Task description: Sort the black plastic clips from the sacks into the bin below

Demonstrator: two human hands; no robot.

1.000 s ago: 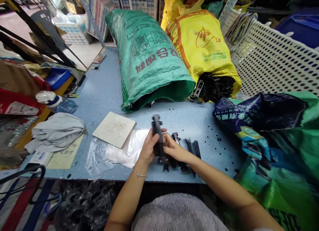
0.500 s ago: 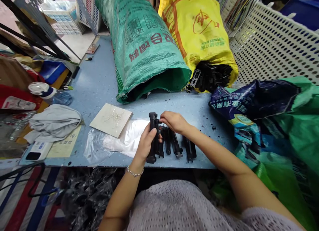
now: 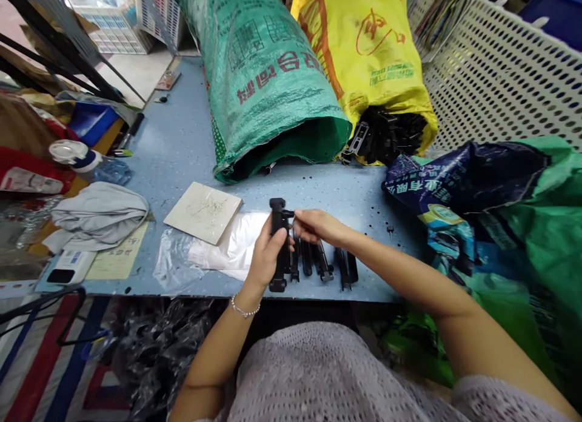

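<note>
My left hand (image 3: 268,252) is wrapped round a long black part (image 3: 277,276), held upright over the table's front edge. My right hand (image 3: 318,225) pinches the end of a short dark pin (image 3: 288,214) that sticks out from the part's upper right side. Several black parts (image 3: 324,263) lie side by side on the blue table, just right of the held one. A white plastic bag (image 3: 236,252) is under and left of my left hand. A square pale tile (image 3: 202,212) with tiny bits on it rests partly on that bag.
A green sack (image 3: 273,94) and a yellow sack (image 3: 373,58) full of black parts lie at the back. On the left are a grey cloth (image 3: 100,213) and a bottle (image 3: 97,164); dark blue sacking (image 3: 473,173) covers the right side.
My right hand's fingers have moved slightly down and closer together at the pin. The view has shifted a little; my left hand keeps its hold on the black part.
</note>
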